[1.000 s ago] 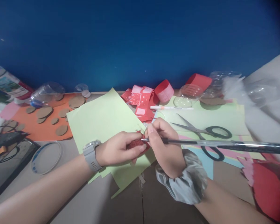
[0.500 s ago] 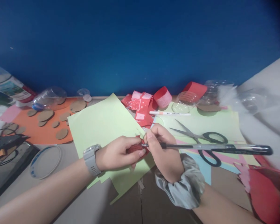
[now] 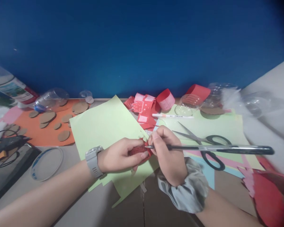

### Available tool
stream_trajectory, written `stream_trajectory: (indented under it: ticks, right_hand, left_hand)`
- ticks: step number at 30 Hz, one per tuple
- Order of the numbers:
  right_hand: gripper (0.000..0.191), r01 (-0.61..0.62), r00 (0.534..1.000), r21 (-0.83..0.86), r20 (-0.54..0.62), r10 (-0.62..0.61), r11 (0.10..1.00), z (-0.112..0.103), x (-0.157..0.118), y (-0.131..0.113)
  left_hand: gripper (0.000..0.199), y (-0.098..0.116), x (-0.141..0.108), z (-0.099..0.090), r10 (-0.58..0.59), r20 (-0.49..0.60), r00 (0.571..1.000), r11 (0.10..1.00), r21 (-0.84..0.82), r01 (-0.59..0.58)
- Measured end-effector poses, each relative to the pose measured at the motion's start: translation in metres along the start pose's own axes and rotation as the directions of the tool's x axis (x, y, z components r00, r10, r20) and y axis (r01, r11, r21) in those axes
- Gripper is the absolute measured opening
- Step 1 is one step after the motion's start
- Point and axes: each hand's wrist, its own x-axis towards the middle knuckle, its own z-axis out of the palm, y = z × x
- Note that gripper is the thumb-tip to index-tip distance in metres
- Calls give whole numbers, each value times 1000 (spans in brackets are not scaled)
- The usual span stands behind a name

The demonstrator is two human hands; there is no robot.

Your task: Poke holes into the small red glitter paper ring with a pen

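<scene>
Pinched between the thumb and fingers of my left hand is a small red paper piece covered in dark marks. My right hand grips a black pen, its tip touching or very near the right part of the red piece. The pen lies almost level, its far end pointing right. Beneath both hands is a light green paper sheet with a cut lower edge. Part of the red piece is hidden by my fingers.
Open scissors lie right of my right hand on coloured papers. Behind are a white marker, red paper shapes and clear plastic pieces. Cardboard discs rest on orange paper at left, near a tape roll.
The pen tip has shifted slightly right along the red paper piece, and the pen's far end sits a little higher. My left hand keeps its hold; the view has moved slightly.
</scene>
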Motion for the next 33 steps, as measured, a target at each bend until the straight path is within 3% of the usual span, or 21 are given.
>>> stream_trajectory:
  ticks: [11,33]
  right_hand:
    - [31,72,996,-92,49,-68,993,0,-1,1]
    - [28,91,995,-151,63,-82,984,0,-1,1]
  left_hand:
    - [21,1,0,-1,13,7,1000,1000,-24,-12]
    - [22,0,-1,0,7,2,1000,1000,0,-7]
